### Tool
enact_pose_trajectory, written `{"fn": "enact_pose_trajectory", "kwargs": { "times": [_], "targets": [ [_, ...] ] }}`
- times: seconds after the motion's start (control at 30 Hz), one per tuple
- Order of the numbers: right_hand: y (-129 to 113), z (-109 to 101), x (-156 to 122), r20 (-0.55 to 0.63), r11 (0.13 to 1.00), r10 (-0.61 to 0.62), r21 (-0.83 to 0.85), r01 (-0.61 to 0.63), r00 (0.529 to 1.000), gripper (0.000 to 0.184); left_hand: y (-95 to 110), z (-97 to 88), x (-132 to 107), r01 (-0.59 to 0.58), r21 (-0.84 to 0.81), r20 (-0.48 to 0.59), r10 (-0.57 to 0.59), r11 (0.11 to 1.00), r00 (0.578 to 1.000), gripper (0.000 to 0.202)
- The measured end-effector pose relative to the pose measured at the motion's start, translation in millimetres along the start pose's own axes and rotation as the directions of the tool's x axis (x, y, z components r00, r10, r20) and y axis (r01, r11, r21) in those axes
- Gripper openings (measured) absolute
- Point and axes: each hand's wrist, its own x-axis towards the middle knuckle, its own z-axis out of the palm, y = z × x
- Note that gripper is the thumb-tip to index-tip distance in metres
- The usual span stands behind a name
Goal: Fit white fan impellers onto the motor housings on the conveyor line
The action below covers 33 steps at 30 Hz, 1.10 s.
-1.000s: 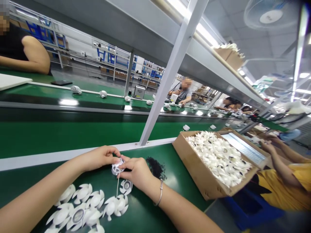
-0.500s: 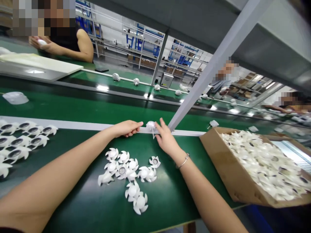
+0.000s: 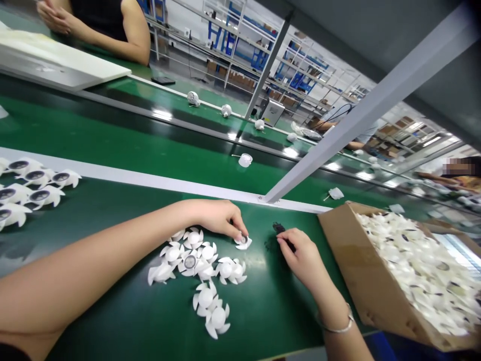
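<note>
**What have we got in our hands?**

Our left hand (image 3: 217, 218) is curled and nearly closed, its fingertips down on a small white plastic fan piece (image 3: 243, 242). Our right hand (image 3: 303, 258) is half closed, its fingertips at a patch of black granules (image 3: 278, 228). We can't tell whether it has hold of any.

**Where's that piece, and which way does it point?**

It's on the green conveyor belt (image 3: 93, 200), at the right edge of a loose heap of white fan pieces (image 3: 195, 265). Its long axis runs roughly left to right, with the blade tip pointing right, toward our right hand.

**And beyond that?**

We see a cardboard box (image 3: 349, 260) of white pieces to the right, and a neat row of fan pieces (image 3: 35, 193) to the left. Across the belts, a co-worker's clasped hands (image 3: 54, 11) rest.
</note>
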Motion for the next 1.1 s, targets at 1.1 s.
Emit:
{"fn": "enact_pose_trajectory", "kwargs": {
  "times": [1.1],
  "targets": [
    [-65.6,36.9,72.4,0.109,0.953,-0.298,0.086,0.290,0.948,0.007,-32.9,-2.1,4.4,0.071,-0.347,-0.117,-0.118,0.935,0.986,0.043]
  ]
}}
